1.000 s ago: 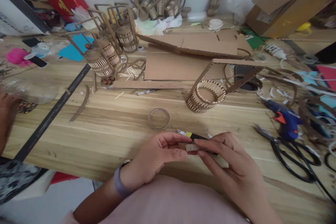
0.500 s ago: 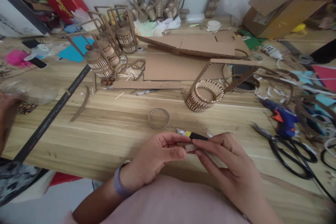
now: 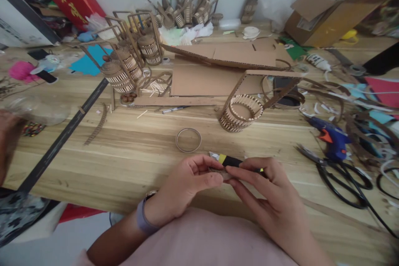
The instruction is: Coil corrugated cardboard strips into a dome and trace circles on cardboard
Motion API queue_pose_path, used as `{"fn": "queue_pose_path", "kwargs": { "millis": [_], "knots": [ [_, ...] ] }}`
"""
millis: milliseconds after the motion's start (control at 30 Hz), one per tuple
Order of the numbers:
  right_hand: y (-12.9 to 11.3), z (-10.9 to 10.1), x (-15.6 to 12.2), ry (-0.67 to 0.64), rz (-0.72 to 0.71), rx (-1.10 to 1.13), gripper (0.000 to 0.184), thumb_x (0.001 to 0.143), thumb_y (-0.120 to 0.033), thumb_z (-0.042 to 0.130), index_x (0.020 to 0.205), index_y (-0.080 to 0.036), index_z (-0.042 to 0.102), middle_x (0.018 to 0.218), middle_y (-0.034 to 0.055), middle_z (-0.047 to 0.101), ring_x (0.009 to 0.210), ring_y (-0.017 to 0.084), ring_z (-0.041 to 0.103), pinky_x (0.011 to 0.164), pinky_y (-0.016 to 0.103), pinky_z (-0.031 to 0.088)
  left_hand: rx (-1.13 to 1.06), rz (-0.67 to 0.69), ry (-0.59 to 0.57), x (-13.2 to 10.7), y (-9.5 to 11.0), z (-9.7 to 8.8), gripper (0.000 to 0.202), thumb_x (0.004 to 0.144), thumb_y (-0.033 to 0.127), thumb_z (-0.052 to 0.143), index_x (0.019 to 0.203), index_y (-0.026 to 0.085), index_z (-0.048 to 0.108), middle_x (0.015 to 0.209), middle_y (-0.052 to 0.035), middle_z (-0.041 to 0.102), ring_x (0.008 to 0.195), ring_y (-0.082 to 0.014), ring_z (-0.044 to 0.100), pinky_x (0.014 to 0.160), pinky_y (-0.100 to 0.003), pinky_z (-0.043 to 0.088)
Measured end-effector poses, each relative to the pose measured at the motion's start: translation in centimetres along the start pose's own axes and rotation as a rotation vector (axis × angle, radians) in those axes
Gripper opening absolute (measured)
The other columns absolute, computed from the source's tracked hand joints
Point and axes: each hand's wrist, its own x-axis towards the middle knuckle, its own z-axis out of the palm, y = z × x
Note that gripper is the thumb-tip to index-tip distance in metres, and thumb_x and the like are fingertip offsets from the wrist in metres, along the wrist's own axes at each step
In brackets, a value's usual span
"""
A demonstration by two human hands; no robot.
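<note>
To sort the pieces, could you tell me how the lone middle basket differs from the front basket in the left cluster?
The lone basket is open on top; the cluster's front basket is covered. The lone basket stands apart; the front basket stands close among others. Both are slatted cardboard with angular handles.

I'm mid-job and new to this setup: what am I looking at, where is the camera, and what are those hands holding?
No machine here: a person works with two bare hands. The single camera sits on that person's head, looking forward and down. The left hand and right hand pinch a small cardboard piece between their fingertips. Just behind them is a black and yellow knife; I cannot tell whether it is held or just lying there. On the wooden table lie a cardboard ring, a slatted cardboard basket, a blue glue gun and black scissors. At the left edge another person's hand shows, blurred.
</note>
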Motion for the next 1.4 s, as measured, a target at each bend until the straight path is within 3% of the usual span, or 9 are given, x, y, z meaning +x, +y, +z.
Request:
{"fn": "queue_pose_path", "kwargs": {
  "millis": [133, 333, 567, 733, 833, 900, 1033, 1233, 1400],
  "knots": [
    [-0.1, 0.1, -0.2, 0.009, 0.075, 0.047, 0.018, 0.09, -0.021, 0.065, 0.104, -0.028, 0.075, 0.096, 0.0068, 0.06, 0.085, 0.022, 0.063, 0.069, 0.04, 0.055, -0.018, -0.004, -0.037, -0.4, 0.1, -0.1, 0.038, 0.068, 0.033, 0.09, 0.093, 0.016, 0.067, 0.095, -0.0012, 0.074, 0.087, -0.0138, 0.069, 0.088, -0.031, 0.052],
    [0.1, -0.3, 0.1, 0.029, 0.079, 0.103, 0.015, 0.089, -0.026, 0.07, 0.101, -0.028, 0.078, 0.08, 0.0037, 0.06, 0.076, 0.02, 0.059, 0.061, 0.034, 0.052, -0.039, -0.025, -0.102, -0.7, 0.0, -0.4, 0.042, 0.072, 0.035, 0.088, 0.099, 0.017, 0.061, 0.099, -0.0037, 0.074, 0.089, -0.015, 0.071, 0.089, -0.033, 0.052],
    [0.4, -0.3, 0.6, 0.017, 0.01, 0.172, 0.012, 0.091, -0.032, 0.069, 0.097, -0.027, 0.078, 0.075, 0.0016, 0.065, 0.072, 0.017, 0.061, 0.06, 0.032, 0.051, -0.054, -0.035, -0.287, -0.6, 0.4, -1.1, 0.039, 0.079, 0.034, 0.084, 0.106, 0.019, 0.06, 0.101, -0.0036, 0.074, 0.075, -0.0128, 0.073, 0.066, -0.021, 0.05],
    [0.6, -0.1, 0.4, 0.044, -0.092, 0.114, 0.014, 0.095, -0.03, 0.063, 0.099, -0.024, 0.075, 0.075, 0.002, 0.066, 0.074, 0.018, 0.061, 0.064, 0.033, 0.051, -0.021, -0.048, -0.379, -0.4, 0.4, -1.5, 0.045, 0.082, 0.039, 0.08, 0.117, 0.022, 0.058, 0.103, -0.0045, 0.072, 0.063, -0.0123, 0.071, 0.047, -0.018, 0.04],
    [0.6, -0.2, 0.5, 0.064, -0.147, -0.017, 0.016, 0.098, -0.029, 0.059, 0.099, -0.024, 0.074, 0.074, 0.0015, 0.068, 0.074, 0.018, 0.062, 0.069, 0.035, 0.048, 0.068, -0.025, -0.317, -0.2, 0.6, -1.6, 0.048, 0.083, 0.042, 0.078, 0.121, 0.022, 0.057, 0.119, -0.0095, 0.068, 0.07, -0.0131, 0.07, 0.054, -0.021, 0.044],
    [0.5, -0.4, 0.6, 0.066, -0.176, -0.109, 0.015, 0.098, -0.03, 0.059, 0.098, -0.024, 0.073, 0.073, 0.0007, 0.069, 0.072, 0.017, 0.063, 0.071, 0.035, 0.046, 0.167, 0.023, -0.235, -0.2, 0.7, -1.6, 0.053, 0.079, 0.043, 0.081, 0.122, 0.021, 0.057, 0.129, -0.0124, 0.064, 0.087, -0.0171, 0.068, 0.068, -0.027, 0.048],
    [0.3, -0.6, 0.5, 0.079, -0.237, -0.22, 0.013, 0.099, -0.023, 0.058, 0.095, -0.025, 0.071, 0.07, -0.0007, 0.071, 0.068, 0.016, 0.063, 0.068, 0.035, 0.044, 0.316, 0.079, -0.084, -0.3, 1.0, -1.4, 0.069, 0.061, 0.039, 0.094, 0.119, 0.021, 0.061, 0.123, -0.0087, 0.065, 0.107, -0.0231, 0.06, 0.091, -0.036, 0.046],
    [-0.2, -0.5, 0.3, 0.059, -0.243, -0.181, 0.017, 0.097, -0.019, 0.06, 0.101, -0.029, 0.073, 0.069, -0.0023, 0.073, 0.063, 0.015, 0.065, 0.062, 0.033, 0.05, 0.226, 0.046, -0.025, -0.6, 1.0, -0.8, 0.058, 0.06, 0.034, 0.095, 0.109, 0.02, 0.067, 0.109, -0.0052, 0.068, 0.104, -0.0224, 0.063, 0.095, -0.037, 0.046],
    [-0.3, -0.5, 0.6, 0.016, -0.098, 0.049, 0.017, 0.095, -0.026, 0.063, 0.104, -0.032, 0.076, 0.071, 0.0003, 0.071, 0.065, 0.017, 0.068, 0.057, 0.03, 0.056, 0.028, 0.017, -0.117, -0.6, 0.8, -1.0, 0.054, 0.058, 0.029, 0.096, 0.105, 0.019, 0.07, 0.104, -0.0051, 0.072, 0.102, -0.0203, 0.066, 0.09, -0.034, 0.05]
  ]
}}
